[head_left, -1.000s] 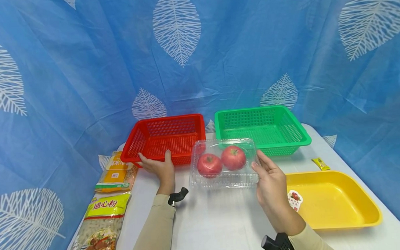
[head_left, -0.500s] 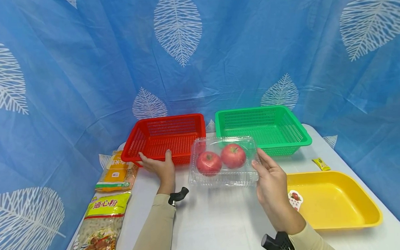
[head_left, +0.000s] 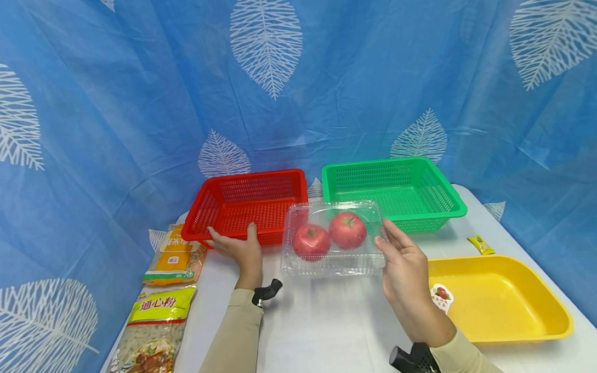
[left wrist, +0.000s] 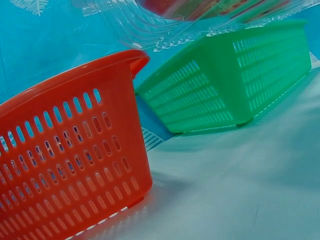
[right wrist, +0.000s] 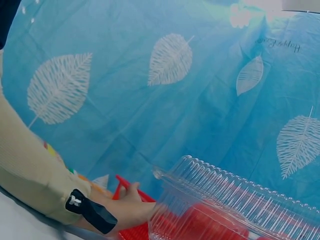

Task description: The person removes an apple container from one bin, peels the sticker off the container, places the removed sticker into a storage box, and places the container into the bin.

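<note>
A clear plastic clamshell box holds two red apples and is raised over the table. My right hand grips its right end, thumb on the near side. Beside the red basket's front, my left hand is held with fingers spread and nothing in it. Its fingertips overlap the front rim of the red basket in the head view. From the left wrist, the box hangs above and in front of the green basket. In the right wrist view, the box partly hides the left hand.
Both baskets stand at the back of the white table. A yellow tray with a white fruit sticker lies right. Behind it is a small yellow packet. Two food bags, one pasta, one orange, lie along the left.
The box with the apples has risen slightly in the head view and tipped a little, still in my right hand. My left hand has stayed in place.
</note>
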